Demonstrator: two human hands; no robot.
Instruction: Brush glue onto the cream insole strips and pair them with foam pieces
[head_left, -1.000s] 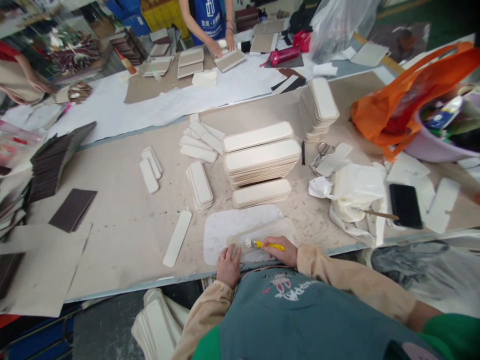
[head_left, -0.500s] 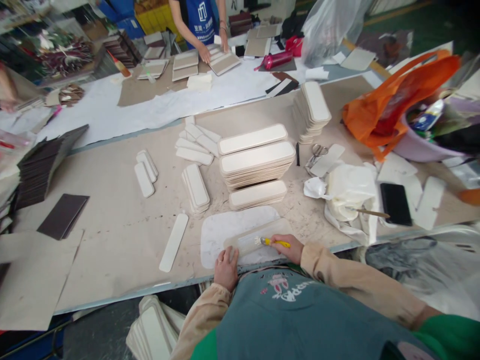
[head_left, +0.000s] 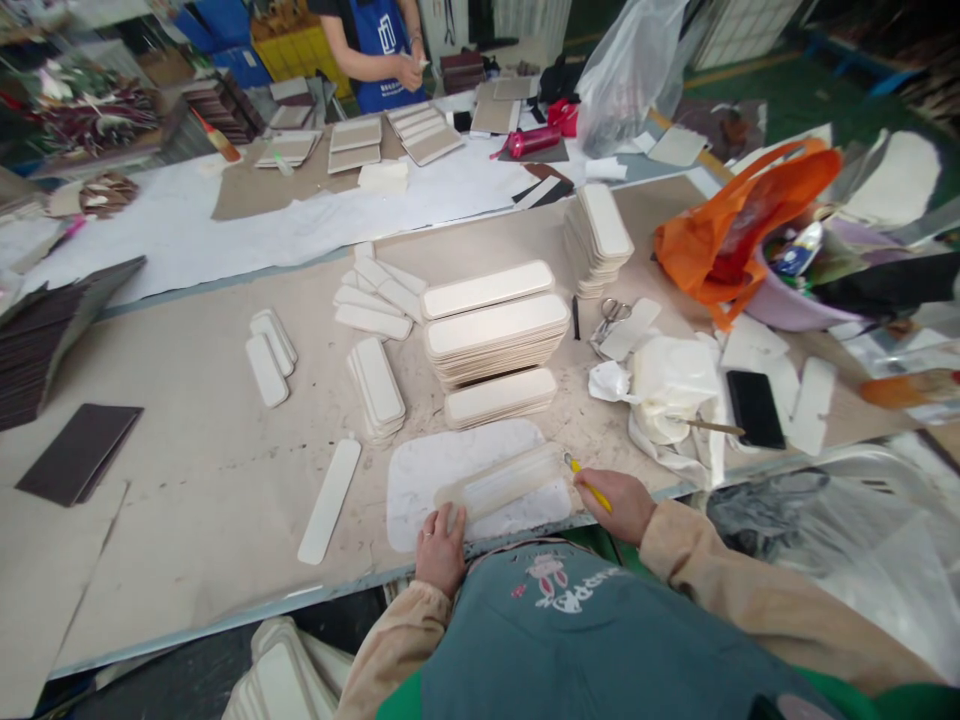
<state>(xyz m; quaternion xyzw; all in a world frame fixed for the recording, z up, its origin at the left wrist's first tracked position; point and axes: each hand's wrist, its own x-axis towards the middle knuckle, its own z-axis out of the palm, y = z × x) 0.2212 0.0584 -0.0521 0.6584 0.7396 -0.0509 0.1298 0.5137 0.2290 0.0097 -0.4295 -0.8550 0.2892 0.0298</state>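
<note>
Yellow is the brush (head_left: 593,488) held in the right hand (head_left: 620,503), its tip at the right end of a pale strip (head_left: 506,484). That strip lies on a white sheet (head_left: 416,465) at the near edge of the worktop (head_left: 202,490). Fingers of the left hand (head_left: 441,552) rest on the strip's left end; whether they pinch it, I cannot tell. White stacks (head_left: 496,325) stand just beyond the sheet.

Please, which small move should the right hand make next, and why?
Probably, the right hand should sweep the brush leftward along the strip, stopping short of the left hand. The bristles are at the strip's right end, so its length lies to their left, and the left hand's fingers rest on the other end, seemingly steadying it.
</note>
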